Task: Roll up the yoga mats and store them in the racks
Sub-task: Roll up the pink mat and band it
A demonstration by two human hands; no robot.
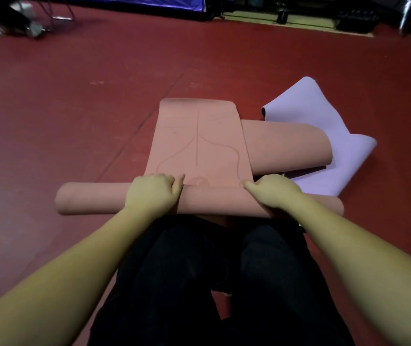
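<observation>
A salmon-pink yoga mat point(197, 136) lies on the red floor in front of my knees, its near end wound into a thick roll point(92, 201) lying left to right. My left hand point(153, 193) presses on top of the roll left of centre, fingers curled over its front edge. My right hand point(271, 192) grips the roll right of centre the same way. The flat part of the mat stretches away from me, printed with thin lines. A second pink mat point(284, 146) lies loosely curled to the right, on top of a crumpled lilac mat point(324, 116).
The red floor point(74, 96) spreads open to the left and far ahead. Dark chair legs and clutter point(20, 18) sit at the far left, a blue sheet point(129, 1) and dark equipment point(349, 18) along the far edge. My dark trousers point(212, 283) fill the foreground.
</observation>
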